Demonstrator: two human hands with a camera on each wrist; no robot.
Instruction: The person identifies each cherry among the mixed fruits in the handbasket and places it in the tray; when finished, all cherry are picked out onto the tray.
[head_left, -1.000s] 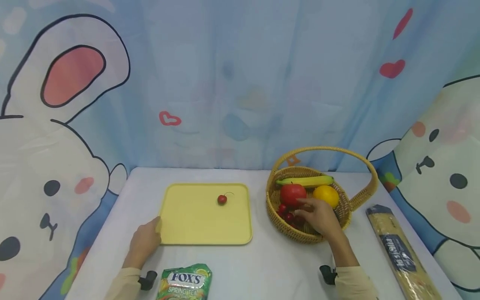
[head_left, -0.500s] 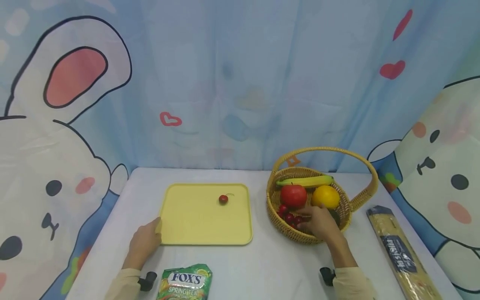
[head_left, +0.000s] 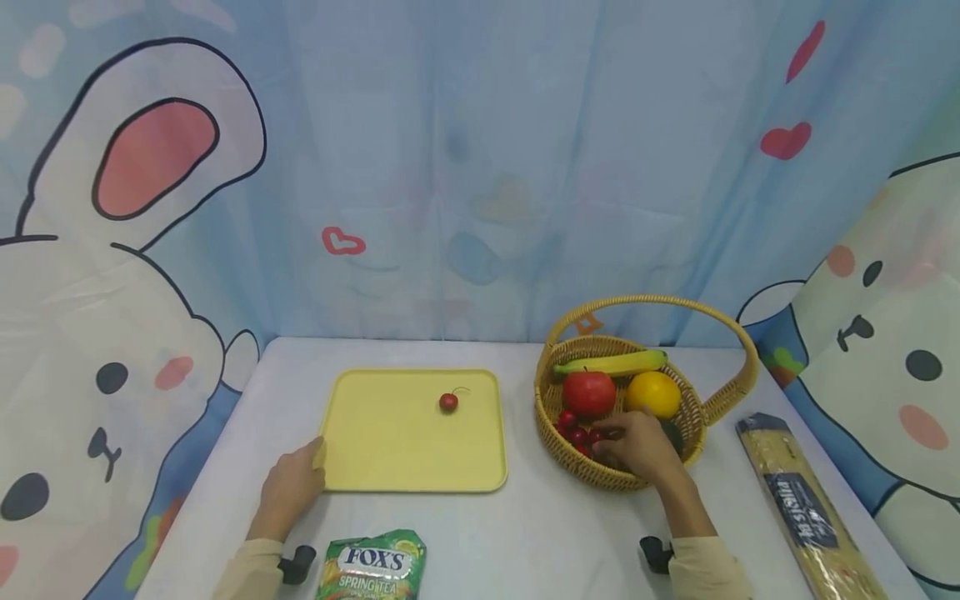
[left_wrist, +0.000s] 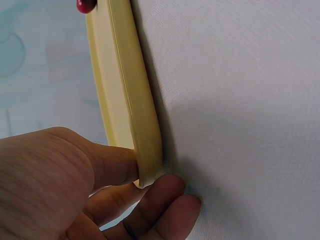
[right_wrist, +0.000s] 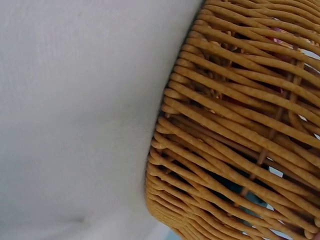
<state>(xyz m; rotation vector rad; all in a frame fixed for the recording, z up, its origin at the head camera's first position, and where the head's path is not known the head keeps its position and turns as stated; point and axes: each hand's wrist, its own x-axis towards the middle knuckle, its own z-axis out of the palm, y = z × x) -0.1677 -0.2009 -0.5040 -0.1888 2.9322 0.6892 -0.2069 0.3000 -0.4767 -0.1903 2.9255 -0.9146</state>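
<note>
My left hand [head_left: 291, 483] grips the near left corner of a yellow tray [head_left: 390, 467]. In the left wrist view its thumb lies over the tray's rim [left_wrist: 142, 125], with the other fingers curled below. A single cherry [head_left: 448, 403] with its stem lies at the tray's far right. My right hand [head_left: 641, 446] reaches down into a wicker basket [head_left: 558, 446], thumb and fingertips right at several cherries [head_left: 577, 436]. Whether it pinches one I cannot tell. In the right wrist view the basket's woven side [right_wrist: 240, 115] hides this hand.
The basket also holds a red apple [head_left: 589, 395], a banana [head_left: 611, 364], a yellow round fruit [head_left: 654, 394] and a dark green item [head_left: 672, 435]. Its handle [head_left: 652, 298] arches above. A green candy bag [head_left: 372, 567] lies in front, a long noodle packet [head_left: 806, 508] at the right.
My right hand has lowered from beside the apple to the cherries in the basket, its fingertips drawing closer together. My left hand stays at the tray's corner.
</note>
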